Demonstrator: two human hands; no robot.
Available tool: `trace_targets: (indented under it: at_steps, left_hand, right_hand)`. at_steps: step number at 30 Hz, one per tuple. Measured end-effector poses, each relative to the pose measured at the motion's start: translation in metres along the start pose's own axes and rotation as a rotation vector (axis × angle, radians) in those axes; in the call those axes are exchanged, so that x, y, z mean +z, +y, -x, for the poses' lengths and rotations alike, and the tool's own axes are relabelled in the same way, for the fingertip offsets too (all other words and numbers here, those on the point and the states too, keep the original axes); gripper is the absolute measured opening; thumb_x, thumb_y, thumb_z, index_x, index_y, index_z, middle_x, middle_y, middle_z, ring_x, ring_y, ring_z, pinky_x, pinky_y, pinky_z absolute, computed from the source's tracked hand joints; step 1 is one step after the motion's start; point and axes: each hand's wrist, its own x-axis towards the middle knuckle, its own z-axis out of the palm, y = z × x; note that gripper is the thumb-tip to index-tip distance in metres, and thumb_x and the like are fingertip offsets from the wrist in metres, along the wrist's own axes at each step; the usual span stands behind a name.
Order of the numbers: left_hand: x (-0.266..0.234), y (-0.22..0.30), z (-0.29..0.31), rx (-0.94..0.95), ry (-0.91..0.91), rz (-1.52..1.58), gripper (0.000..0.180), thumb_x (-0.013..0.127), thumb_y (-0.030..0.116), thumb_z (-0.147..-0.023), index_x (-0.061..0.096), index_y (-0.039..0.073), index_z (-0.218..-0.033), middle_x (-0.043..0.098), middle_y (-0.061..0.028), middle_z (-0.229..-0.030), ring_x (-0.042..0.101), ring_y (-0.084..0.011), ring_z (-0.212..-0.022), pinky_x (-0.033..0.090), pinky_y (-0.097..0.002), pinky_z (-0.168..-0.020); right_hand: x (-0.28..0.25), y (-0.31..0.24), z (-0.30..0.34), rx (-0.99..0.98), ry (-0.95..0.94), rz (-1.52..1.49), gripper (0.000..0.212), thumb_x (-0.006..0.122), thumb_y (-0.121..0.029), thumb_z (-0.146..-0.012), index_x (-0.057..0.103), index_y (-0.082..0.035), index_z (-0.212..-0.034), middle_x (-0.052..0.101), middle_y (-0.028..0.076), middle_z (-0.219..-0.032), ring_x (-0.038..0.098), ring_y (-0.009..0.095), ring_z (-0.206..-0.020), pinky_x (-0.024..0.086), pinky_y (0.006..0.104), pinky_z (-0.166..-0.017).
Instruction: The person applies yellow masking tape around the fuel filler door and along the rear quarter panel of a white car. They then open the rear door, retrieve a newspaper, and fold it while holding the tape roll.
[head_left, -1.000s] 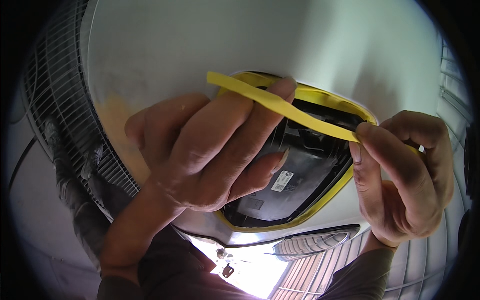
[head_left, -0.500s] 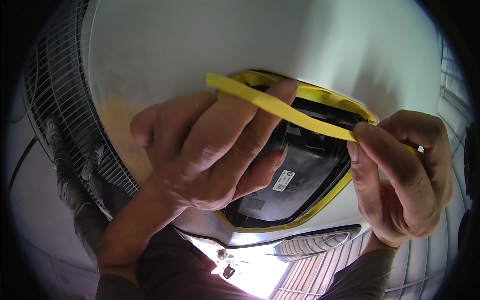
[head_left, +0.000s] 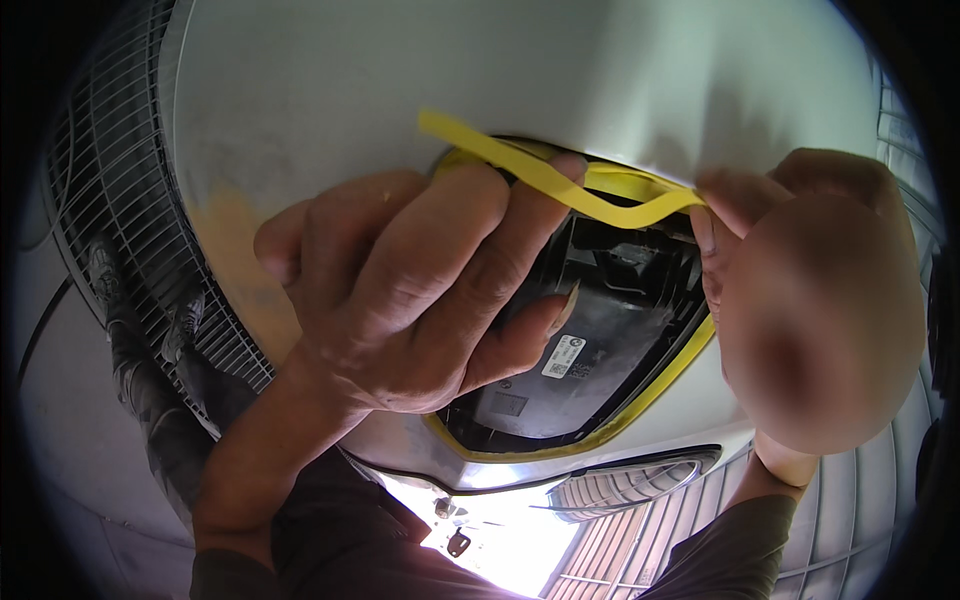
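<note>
White painted bodywork (head_left: 560, 80) fills the far background, with a dark metal grille (head_left: 110, 250) curving down the left. Against it the left hand (head_left: 420, 290) has its grip pressed on a yellow tape strip (head_left: 540, 175), fingertips pinning it at the upper edge of a dark opening (head_left: 610, 340) in the panel, while the right hand (head_left: 810, 300) has its grip pinching the strip's right end between thumb and fingers, the tape sagging slightly between both hands. Around the opening's edge runs more yellow tape (head_left: 660, 385), a small white label (head_left: 562, 357) sits inside it, and a chrome-edged vent (head_left: 620, 485) lies below, nearer the person.
</note>
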Motion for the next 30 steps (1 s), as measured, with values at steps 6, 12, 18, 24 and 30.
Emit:
trace_targets:
  at_steps: [6, 12, 18, 24, 30]
  left_hand:
    - [-0.004, 0.001, -0.001, 0.002, -0.033, -0.054, 0.058, 0.063, 0.055, -0.099, 0.076, 0.007, -0.129, 0.055, -0.005, -0.116, 0.057, -0.0165, -0.099, 0.05, -0.0283, -0.072]
    - [-0.001, 0.003, 0.0, -0.017, 0.057, -0.127, 0.053, 0.063, 0.058, -0.098, 0.08, 0.015, -0.123, 0.046, -0.0025, -0.116, 0.052, -0.0126, -0.098, 0.049, -0.0267, -0.071]
    - [0.007, -0.004, 0.008, 0.017, 0.12, -0.119, 0.051, 0.062, 0.059, -0.099, 0.082, 0.016, -0.118, 0.045, -0.0011, -0.12, 0.051, -0.0109, -0.099, 0.052, -0.025, -0.074]
    - [0.01, 0.0, 0.012, 0.005, 0.148, -0.166, 0.049, 0.062, 0.058, -0.099, 0.083, 0.016, -0.116, 0.044, -0.0005, -0.123, 0.047, -0.0139, -0.107, 0.051, -0.0231, -0.08]
    - [0.008, 0.0, 0.009, -0.007, 0.119, -0.14, 0.048, 0.062, 0.057, -0.1, 0.083, 0.017, -0.115, 0.043, -0.0012, -0.12, 0.044, -0.0158, -0.108, 0.05, -0.0226, -0.082]
  right_hand:
    - [-0.003, 0.003, -0.015, -0.338, -0.04, 0.304, 0.024, 0.083, -0.003, -0.085, 0.08, -0.008, -0.108, 0.066, 0.0, -0.094, 0.058, 0.006, -0.076, 0.041, 0.0216, -0.056]
    - [-0.006, 0.003, -0.015, -0.308, -0.075, 0.287, 0.025, 0.085, -0.004, -0.082, 0.081, -0.009, -0.106, 0.064, -0.001, -0.091, 0.056, 0.006, -0.074, 0.038, 0.0205, -0.054]
    - [-0.004, 0.004, -0.022, -0.373, -0.149, 0.219, 0.025, 0.085, -0.001, -0.082, 0.081, -0.007, -0.106, 0.062, 0.001, -0.09, 0.057, 0.007, -0.074, 0.044, 0.0211, -0.056]
    - [0.014, -0.003, -0.023, -0.419, -0.053, 0.297, 0.026, 0.087, 0.001, -0.079, 0.079, -0.005, -0.103, 0.061, 0.002, -0.089, 0.061, 0.009, -0.074, 0.049, 0.0209, -0.056]
    - [0.029, -0.005, -0.022, -0.437, 0.045, 0.347, 0.029, 0.089, 0.003, -0.076, 0.078, -0.005, -0.102, 0.063, 0.003, -0.089, 0.063, 0.011, -0.074, 0.053, 0.0228, -0.058]
